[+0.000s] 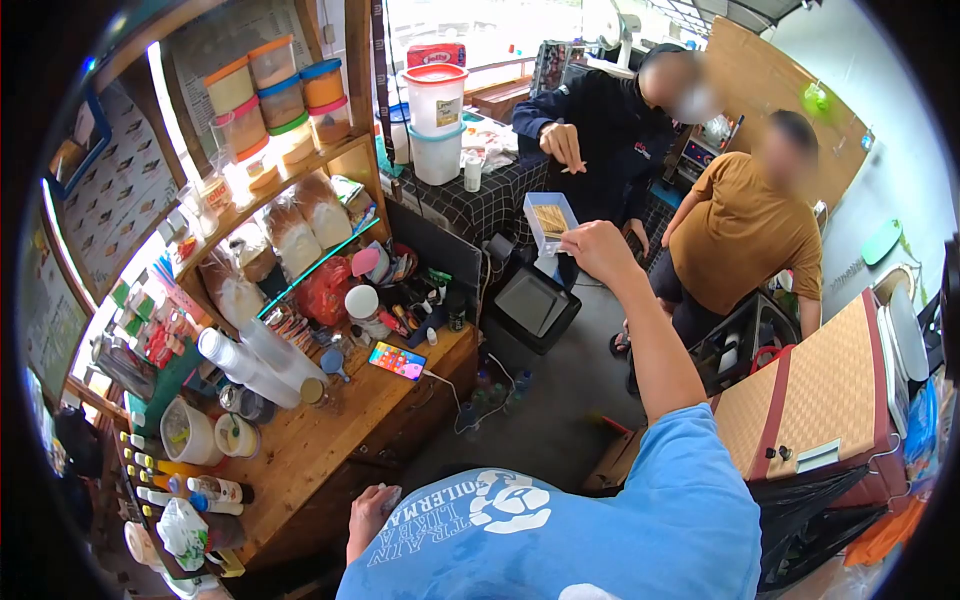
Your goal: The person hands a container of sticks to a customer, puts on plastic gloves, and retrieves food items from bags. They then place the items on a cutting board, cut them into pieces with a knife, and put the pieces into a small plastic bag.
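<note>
My right hand [597, 250] is stretched far forward, gripping the near rim of a small clear plastic container [535, 208]. Thin pale sticks that look like toothpicks [549, 219] lie inside it. Just above the container, a hand of a person in dark clothes [563, 146] pinches something thin and pale. Low beside my blue shirt, my left hand [371, 512] is curled near the wooden counter's front edge. A small whitish thing [392, 498] shows at its fingers, and I cannot tell what it is.
The wooden counter [330, 440] carries a phone [397, 361] on a white cable, stacked plastic cups [245, 360] and several bottles. A black bin [535, 305] stands on the floor ahead. A person in a brown shirt [745, 230] stands right, behind a woven-patterned cabinet [800, 400].
</note>
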`<state>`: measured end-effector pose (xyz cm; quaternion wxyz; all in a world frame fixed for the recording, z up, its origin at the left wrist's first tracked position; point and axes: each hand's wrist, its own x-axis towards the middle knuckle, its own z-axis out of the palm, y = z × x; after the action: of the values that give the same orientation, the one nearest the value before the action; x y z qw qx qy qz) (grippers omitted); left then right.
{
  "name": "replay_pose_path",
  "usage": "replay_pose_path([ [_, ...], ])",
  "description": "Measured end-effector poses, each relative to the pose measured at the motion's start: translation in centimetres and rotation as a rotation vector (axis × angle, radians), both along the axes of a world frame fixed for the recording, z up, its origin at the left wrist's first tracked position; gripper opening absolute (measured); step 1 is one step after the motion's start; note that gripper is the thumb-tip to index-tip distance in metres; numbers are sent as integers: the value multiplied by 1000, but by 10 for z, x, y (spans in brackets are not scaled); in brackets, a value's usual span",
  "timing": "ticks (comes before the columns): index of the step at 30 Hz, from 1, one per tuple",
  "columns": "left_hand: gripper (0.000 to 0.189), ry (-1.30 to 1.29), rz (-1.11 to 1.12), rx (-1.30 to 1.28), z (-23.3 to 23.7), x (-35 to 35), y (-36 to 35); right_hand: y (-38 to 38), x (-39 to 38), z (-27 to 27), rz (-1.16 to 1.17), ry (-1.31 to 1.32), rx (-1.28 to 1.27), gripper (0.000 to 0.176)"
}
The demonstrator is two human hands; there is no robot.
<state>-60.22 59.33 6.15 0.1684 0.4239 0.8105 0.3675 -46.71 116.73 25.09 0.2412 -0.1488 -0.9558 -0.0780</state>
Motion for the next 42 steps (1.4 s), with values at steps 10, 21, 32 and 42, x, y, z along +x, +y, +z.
replay_pose_path([
  [10, 34, 17, -8, -41, 8, 5, -5, -55, -9, -3, 99, -63, -14, 18],
  [21, 34, 18, 57, -80, 4, -8, -33, -176, -84, -49, 515, -104, -133, 7],
  [32, 26, -49, 83, -38, 2, -27, -62, -254, -113, -64, 697, -68, -296, 3],
  [42, 10, -97, 233, 158, -50, -49, -51, -263, -87, -92, 674, -80, -323, 8],
])
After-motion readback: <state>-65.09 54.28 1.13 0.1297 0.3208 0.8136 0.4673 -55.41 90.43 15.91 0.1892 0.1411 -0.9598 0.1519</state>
